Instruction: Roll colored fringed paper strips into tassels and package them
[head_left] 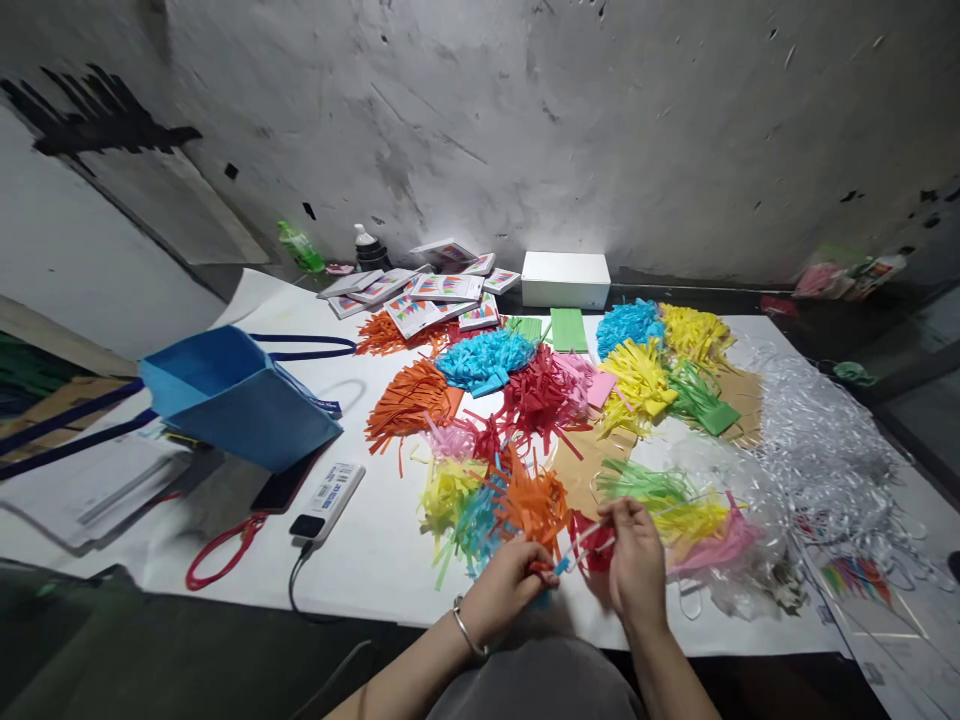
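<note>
My left hand point(511, 583), with a metal bangle on the wrist, is closed in a pinch on thin coloured paper strips point(581, 555) at the near table edge. My right hand point(636, 560) is closed on the other end of the same strips. Just beyond both hands lies a mixed pile of orange, blue and yellow fringed paper point(495, 500). Green, yellow and pink strips point(679, 505) lie to the right of my right hand.
Heaps of cut paper in orange point(409, 395), blue, red and yellow point(641, 375) cover the white table point(375, 545). A blue bag point(240, 395), power bank point(330, 497) and red cord sit left. Clear plastic wrappers point(817, 440) pile right; a white box point(565, 278) and packets stand by the wall.
</note>
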